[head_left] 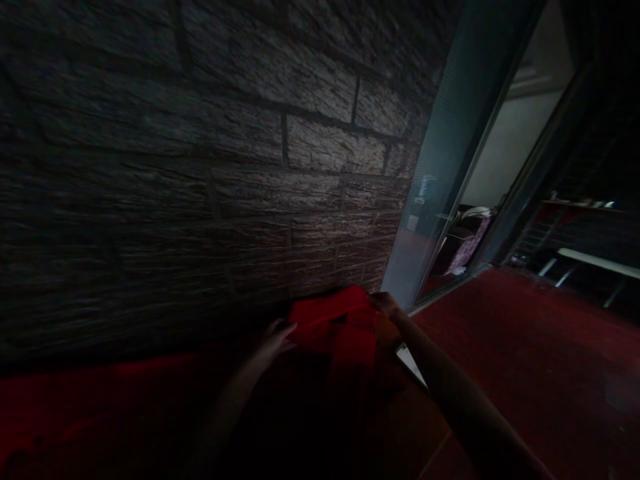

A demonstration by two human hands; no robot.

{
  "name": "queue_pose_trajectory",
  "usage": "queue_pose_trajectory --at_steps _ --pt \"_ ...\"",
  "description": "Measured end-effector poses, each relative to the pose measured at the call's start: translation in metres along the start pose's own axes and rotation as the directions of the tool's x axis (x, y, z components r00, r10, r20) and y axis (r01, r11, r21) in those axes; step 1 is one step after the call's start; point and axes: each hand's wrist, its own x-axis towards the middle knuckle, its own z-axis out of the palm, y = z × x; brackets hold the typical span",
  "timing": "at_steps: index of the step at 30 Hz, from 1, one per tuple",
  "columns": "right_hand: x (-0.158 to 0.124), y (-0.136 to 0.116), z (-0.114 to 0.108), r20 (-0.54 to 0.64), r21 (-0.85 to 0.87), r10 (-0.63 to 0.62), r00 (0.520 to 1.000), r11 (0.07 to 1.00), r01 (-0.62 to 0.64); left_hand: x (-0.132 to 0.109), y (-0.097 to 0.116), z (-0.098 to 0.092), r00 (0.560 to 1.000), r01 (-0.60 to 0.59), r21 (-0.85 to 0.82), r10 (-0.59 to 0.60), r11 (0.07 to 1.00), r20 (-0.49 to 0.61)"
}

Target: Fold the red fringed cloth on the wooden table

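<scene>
A red piece of cloth (330, 317), perhaps a garment, is stretched between my two hands close to the stone wall. My left hand (277, 339) pinches its left edge, fingers pressed together. At the upper right corner my right hand (384, 303) grips the cloth, with the arm reaching in from the lower right. The lower part of the cloth hangs down into deep shadow, where its shape is hard to make out.
The rough block wall (320, 147) rises right behind the cloth. To the right stands an open doorway with a glass panel (425, 193). A white bench (600, 261) is on the red floor (540, 340). More red fabric (100, 387) lies at lower left.
</scene>
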Motion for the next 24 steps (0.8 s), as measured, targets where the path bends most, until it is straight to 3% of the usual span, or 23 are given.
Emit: queue_pose_trajectory --at_steps 3,8,13,18,24 --pt "-0.002 0.0 0.003 -0.013 0.005 0.021 1.0 1.0 -0.021 -0.003 0.001 0.002 0.998 -0.022 0.052 0.025 0.998 -0.06" --pt "-0.01 -0.011 0.001 -0.021 0.037 0.039 0.999 0.999 -0.038 -0.009 0.014 0.002 0.998 -0.035 0.164 0.042 0.986 -0.041" --pt "-0.025 -0.017 -0.007 -0.187 0.111 0.026 0.982 0.994 -0.005 -0.015 0.027 -0.008 0.999 -0.035 0.299 0.045 0.953 -0.027" --pt "-0.084 0.003 0.0 -0.304 0.172 -0.021 0.952 0.982 0.077 -0.02 0.029 -0.005 0.994 -0.099 0.41 0.112 0.907 -0.007" --pt "-0.16 0.033 0.047 -0.283 0.205 -0.127 0.951 0.96 0.189 -0.025 0.024 0.002 0.992 -0.119 0.406 0.095 0.906 0.079"
